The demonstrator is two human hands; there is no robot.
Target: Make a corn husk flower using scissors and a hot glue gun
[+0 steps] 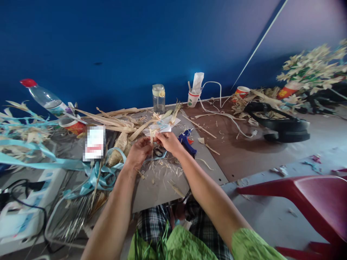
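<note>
Both hands meet over the table, pinching a small pale strip of dried husk [152, 134] between them. My left hand [141, 151] has its fingers closed at the strip's lower part. From the other side, my right hand [168, 141] grips it near the top with thumb and fingertips. Just beneath the hands, dark scissor handles [158, 153] show in part. A blue glue gun [187, 141] lies right of my right hand. Behind the fingers, white paper [173, 124] lies under more husk pieces. Long dried husks [116, 122] are heaped to the left.
A phone [94, 143], light-blue ribbon [100, 175] and a white power strip [50, 191] crowd the left. At the wall stand a clear bottle [158, 99] and a paper cup [193, 98]. A black headset-like object [284, 126] and a red chair [311, 195] are right.
</note>
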